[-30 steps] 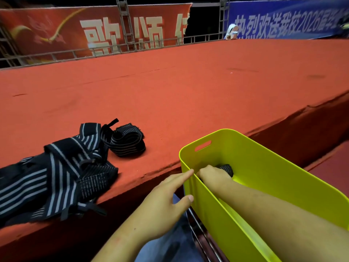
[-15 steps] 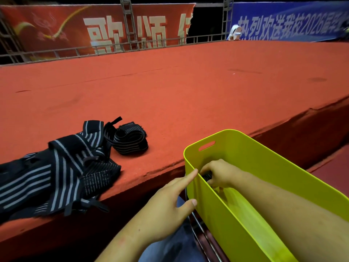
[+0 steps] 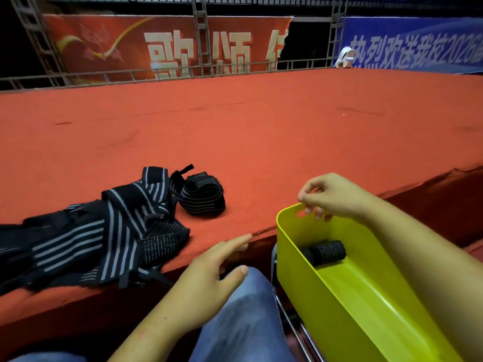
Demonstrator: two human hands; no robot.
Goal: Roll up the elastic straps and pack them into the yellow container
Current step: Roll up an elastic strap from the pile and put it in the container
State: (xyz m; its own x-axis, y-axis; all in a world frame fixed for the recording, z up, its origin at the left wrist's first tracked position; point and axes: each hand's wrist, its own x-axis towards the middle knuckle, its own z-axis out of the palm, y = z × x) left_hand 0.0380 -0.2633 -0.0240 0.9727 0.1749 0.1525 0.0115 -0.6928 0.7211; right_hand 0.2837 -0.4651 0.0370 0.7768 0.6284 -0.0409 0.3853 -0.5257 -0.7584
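Closest to me is my knee in blue jeans (image 3: 245, 322). My left hand (image 3: 209, 280) hovers over it, fingers straight and a little spread, holding nothing, the index finger pointing up and to the right, its tip at the edge of the red carpeted platform (image 3: 261, 131).

To the right stands the yellow container (image 3: 290, 267). Its long axis runs from my near right away toward the platform edge. At its far end one rolled strap (image 3: 325, 252) lies on its side on the bottom. The roll's long axis goes crosswise to the container, roughly left to right, and its left end is against the left wall.

My right hand (image 3: 332, 197) hangs above the far rim, just over the handle slot, with fingers loosely curled downward and nothing in them.

On the platform to my left, a pile of loose straps (image 3: 104, 236), black with grey stripes, sprawls along the near edge and partly overhangs it. Just beyond it, touching the pile's far end, sits a coiled strap (image 3: 201, 197), flat on the carpet, with a loose tail sticking up and back.

Far off, a metal railing (image 3: 183, 71) bounds the platform, a small white object (image 3: 345, 57) sits at its back edge, and a red banner (image 3: 104, 43) and a blue banner (image 3: 418, 48) hang behind.
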